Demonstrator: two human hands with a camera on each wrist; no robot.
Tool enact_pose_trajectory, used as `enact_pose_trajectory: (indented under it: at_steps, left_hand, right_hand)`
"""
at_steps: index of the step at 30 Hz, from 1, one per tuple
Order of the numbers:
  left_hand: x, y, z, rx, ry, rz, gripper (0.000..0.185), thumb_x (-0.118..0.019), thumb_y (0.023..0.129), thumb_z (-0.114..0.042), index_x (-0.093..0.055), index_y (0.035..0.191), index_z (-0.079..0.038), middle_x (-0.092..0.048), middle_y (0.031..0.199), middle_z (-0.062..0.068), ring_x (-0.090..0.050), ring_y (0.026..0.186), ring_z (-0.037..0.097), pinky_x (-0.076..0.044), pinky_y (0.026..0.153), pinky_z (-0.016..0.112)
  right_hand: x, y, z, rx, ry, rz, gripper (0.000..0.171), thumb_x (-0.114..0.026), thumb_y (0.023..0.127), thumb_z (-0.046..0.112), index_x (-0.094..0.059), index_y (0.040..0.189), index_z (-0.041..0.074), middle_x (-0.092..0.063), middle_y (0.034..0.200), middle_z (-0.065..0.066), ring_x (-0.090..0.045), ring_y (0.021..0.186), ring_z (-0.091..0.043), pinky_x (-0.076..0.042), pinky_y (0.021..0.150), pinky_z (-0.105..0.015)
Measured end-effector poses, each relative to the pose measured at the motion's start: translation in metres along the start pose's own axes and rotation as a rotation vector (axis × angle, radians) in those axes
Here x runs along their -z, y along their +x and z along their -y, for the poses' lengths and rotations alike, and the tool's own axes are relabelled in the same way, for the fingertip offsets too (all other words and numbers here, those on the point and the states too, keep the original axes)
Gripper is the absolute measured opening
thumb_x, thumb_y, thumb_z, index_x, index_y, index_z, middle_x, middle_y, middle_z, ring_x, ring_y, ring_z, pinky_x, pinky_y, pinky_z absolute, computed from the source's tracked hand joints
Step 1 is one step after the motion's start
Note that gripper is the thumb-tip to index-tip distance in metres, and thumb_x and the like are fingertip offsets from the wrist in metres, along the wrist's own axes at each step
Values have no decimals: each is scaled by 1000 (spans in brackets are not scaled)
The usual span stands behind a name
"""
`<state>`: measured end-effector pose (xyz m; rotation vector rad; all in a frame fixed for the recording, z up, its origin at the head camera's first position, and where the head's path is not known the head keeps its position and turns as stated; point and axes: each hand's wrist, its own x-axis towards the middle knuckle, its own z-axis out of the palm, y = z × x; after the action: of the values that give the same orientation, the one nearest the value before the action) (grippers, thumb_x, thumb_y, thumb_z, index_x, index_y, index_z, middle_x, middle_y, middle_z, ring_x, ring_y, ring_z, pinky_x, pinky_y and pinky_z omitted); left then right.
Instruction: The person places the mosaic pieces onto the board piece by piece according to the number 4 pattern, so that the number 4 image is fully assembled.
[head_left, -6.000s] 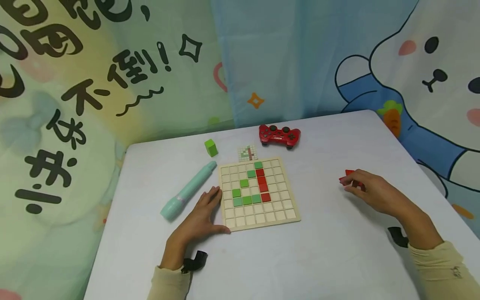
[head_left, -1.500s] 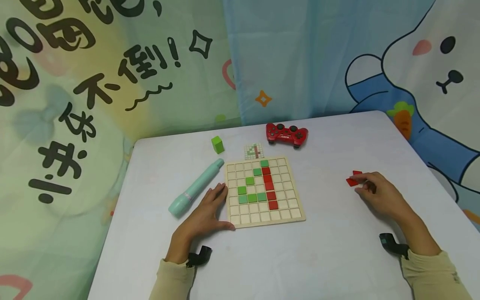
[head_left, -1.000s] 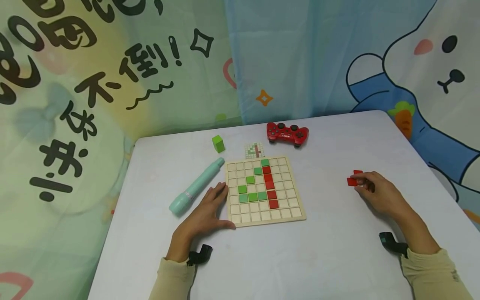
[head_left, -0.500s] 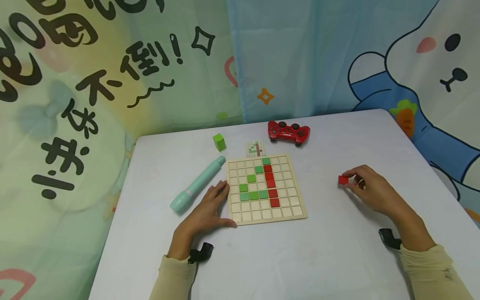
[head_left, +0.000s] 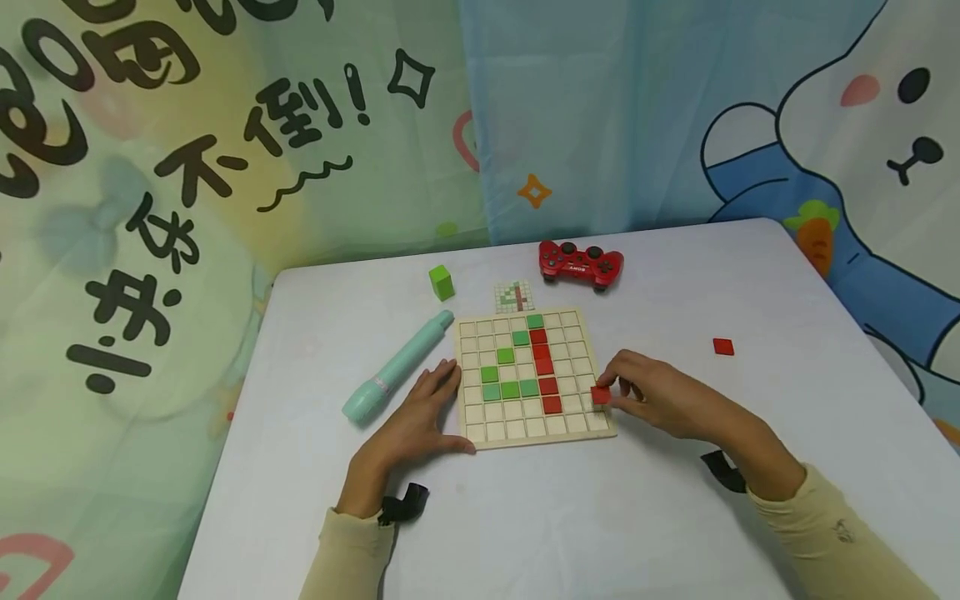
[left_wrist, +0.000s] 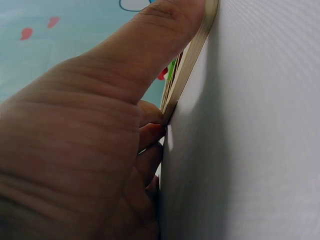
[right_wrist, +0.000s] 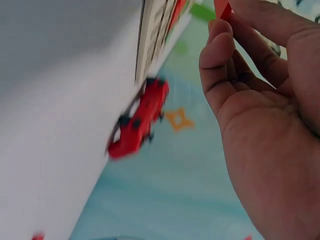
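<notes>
The red tile (head_left: 601, 395) sits pinched between the thumb and fingertips of the right hand (head_left: 660, 400), at the right edge of the wooden grid board (head_left: 592, 427), level with its lower rows; whether it touches the board cannot be told. In the right wrist view a corner of the same tile (right_wrist: 222, 8) shows at the fingertips, with the other fingers loosely curled behind it. The left hand (head_left: 416, 425) lies flat on the white table (head_left: 570, 525), fingers straight and spread narrowly, pressing against the board's left edge with the thumb along its near corner; the left wrist view shows the thumb (left_wrist: 150, 55) laid on that wooden edge (left_wrist: 187, 70). On the board a column of red tiles (head_left: 544, 367) stands beside a hooked run of green tiles (head_left: 510, 375). A second loose red tile (head_left: 723, 347) lies well apart to the right. Beyond the board are a small pattern card (head_left: 513, 297), a red game controller (head_left: 581, 263) and a green block (head_left: 441, 282); a mint-coloured torch-shaped tube (head_left: 397, 367) lies just beside the left hand
</notes>
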<state>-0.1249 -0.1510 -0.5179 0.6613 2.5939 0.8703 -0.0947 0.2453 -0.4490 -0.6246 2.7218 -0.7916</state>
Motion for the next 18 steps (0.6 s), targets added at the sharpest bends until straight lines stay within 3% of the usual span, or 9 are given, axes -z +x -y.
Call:
enact_pose_trajectory:
  at_steps: [8, 13, 18]
  left_hand:
    - [0, 0, -1, -5, 0, 7, 127, -98, 74, -45, -23, 171, -14, -17, 181, 4, -14, 169, 35, -27, 135, 53]
    - [0, 0, 0, -2, 7, 1, 127, -98, 73, -46, -24, 171, -15, -17, 181, 5, -14, 169, 37, -26, 135, 55]
    - [1, 0, 0, -5, 8, 8, 127, -98, 74, -46, -23, 171, -14, -16, 181, 5, -13, 169, 37, -24, 136, 55]
  right_hand:
    - [-33, 20, 13, 161, 24, 132, 19, -81, 96, 14, -72, 113, 18, -65, 114, 5, -59, 96, -8, -57, 79, -20]
    - [-41, 28, 18, 208, 0, 148, 17, -81, 95, 13, -72, 106, 22, -63, 112, 8, -62, 103, -11, -60, 86, -25]
    - [-44, 32, 23, 237, -5, 153, 15, -82, 95, 13, -74, 103, 22, -62, 111, 7, -61, 101, -11, -59, 83, -22]
